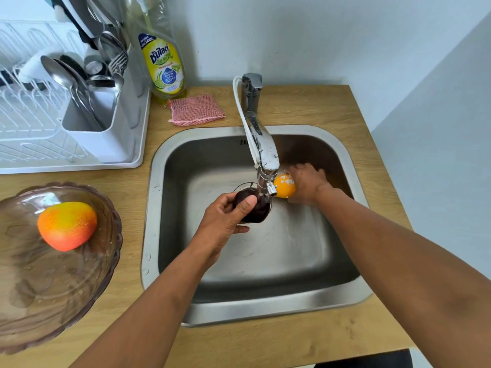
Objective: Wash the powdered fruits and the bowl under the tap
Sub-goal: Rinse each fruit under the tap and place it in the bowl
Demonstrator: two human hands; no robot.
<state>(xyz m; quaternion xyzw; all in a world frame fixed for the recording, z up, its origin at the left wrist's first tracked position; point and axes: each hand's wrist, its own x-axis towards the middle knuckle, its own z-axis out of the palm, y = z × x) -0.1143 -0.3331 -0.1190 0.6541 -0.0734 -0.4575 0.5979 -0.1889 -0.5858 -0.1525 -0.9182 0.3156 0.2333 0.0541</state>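
Left hand [225, 216]: closed on a dark fruit [252, 208], thumb laid across its near face, fingers wrapped behind. The fruit is held directly under the tap [261, 152] nozzle, over the drain, presumably so that any stream strikes it and runs straight off. Running water cannot be made out clearly.

Right hand [305, 181]: fingers curled over an orange fruit [284, 185], just right of the nozzle and low in the sink [265, 309]. White powder patches are seen on its upper face. It is judged to be parked beside the stream, next in turn.

Orientation: the dark fruit is roundish, so no long axis can be told; its exposed side is turned up toward the nozzle. The orange fruit is also near round, powdered side up.

A third fruit, a mango [66, 225], is left in the bowl [101, 274] on the counter [265, 346], left of the sink. Its long axis is seen running left to right, the narrower end toward the near left. Bowl is upright, mouth up, well apart from the tap; streaks are visible on its inside, and it is judged not yet rinsed.
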